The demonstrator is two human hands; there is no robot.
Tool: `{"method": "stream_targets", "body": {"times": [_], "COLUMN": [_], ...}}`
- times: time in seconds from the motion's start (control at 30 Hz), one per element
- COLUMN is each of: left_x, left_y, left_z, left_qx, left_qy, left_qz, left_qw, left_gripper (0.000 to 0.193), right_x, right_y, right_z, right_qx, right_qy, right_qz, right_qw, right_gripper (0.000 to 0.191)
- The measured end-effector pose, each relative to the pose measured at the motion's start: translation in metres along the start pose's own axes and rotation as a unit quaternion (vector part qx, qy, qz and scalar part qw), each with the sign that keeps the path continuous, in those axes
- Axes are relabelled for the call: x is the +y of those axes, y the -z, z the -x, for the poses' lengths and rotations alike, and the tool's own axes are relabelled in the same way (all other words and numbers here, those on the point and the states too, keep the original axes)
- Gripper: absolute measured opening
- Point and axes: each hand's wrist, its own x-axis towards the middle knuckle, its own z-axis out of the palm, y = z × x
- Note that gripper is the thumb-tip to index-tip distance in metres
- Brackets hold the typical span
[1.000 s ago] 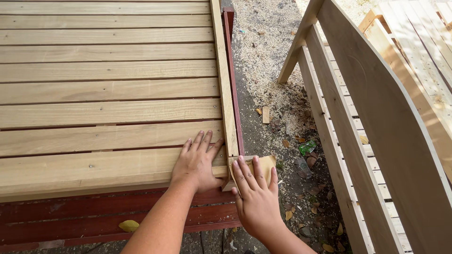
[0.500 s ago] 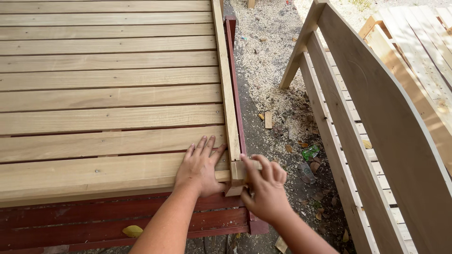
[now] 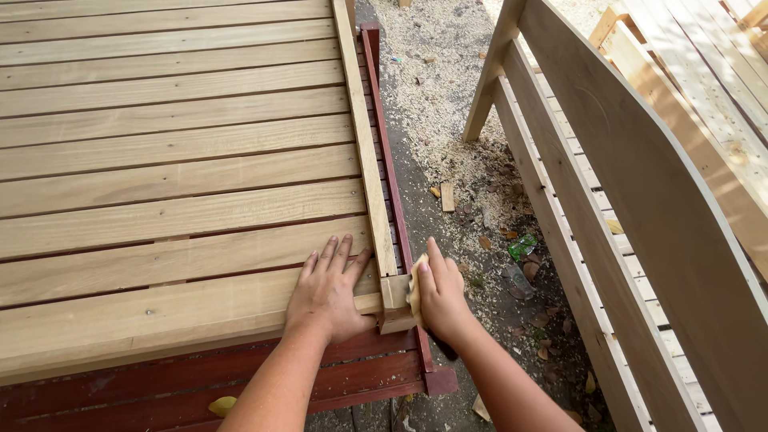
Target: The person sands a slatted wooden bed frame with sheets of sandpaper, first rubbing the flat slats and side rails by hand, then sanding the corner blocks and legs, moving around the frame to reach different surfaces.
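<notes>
Sandpaper, a small yellowish piece, sits pressed against the right side of the corner block at the near right corner of the slatted frame. Right hand holds it there, fingers together and pointing away from the person, palm against the block's outer face; the paper shows only as a thin edge between hand and wood. Left hand lies flat and open on the near slat, fingers spread, thumb toward the side rail, grasping nothing, just beside the block. The frame is pale bare wood, slats running left to right, resting on a dark red base that sticks out below and along the right edge. On the ground to the right: sawdust, a small wood offcut, dry leaves, a green scrap. Another pale wooden piece with a curved top board and slats stands at far right, well apart from the hands. A yellow leaf lies on the red base near the left forearm.
</notes>
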Motion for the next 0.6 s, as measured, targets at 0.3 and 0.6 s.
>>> {"method": "stream_targets", "body": {"times": [0.3,0.6], "left_x": [0.003,0.005], "left_y": [0.006,0.006], "left_z": [0.002,0.001], "left_qx": [-0.003,-0.011], "left_qy": [0.008,0.006], "left_qz": [-0.014,-0.022], "left_qw": [1.0,1.0], "left_gripper": [0.114,0.116], "right_x": [0.007,0.012], "right_y": [-0.003,-0.002], "right_z": [-0.044,-0.035], "right_qx": [-0.065,-0.106], "right_qy": [-0.092,-0.194], "right_qz": [0.034,-0.116], "right_qw": [0.993,0.968], "right_gripper": [0.062,0.05]}}
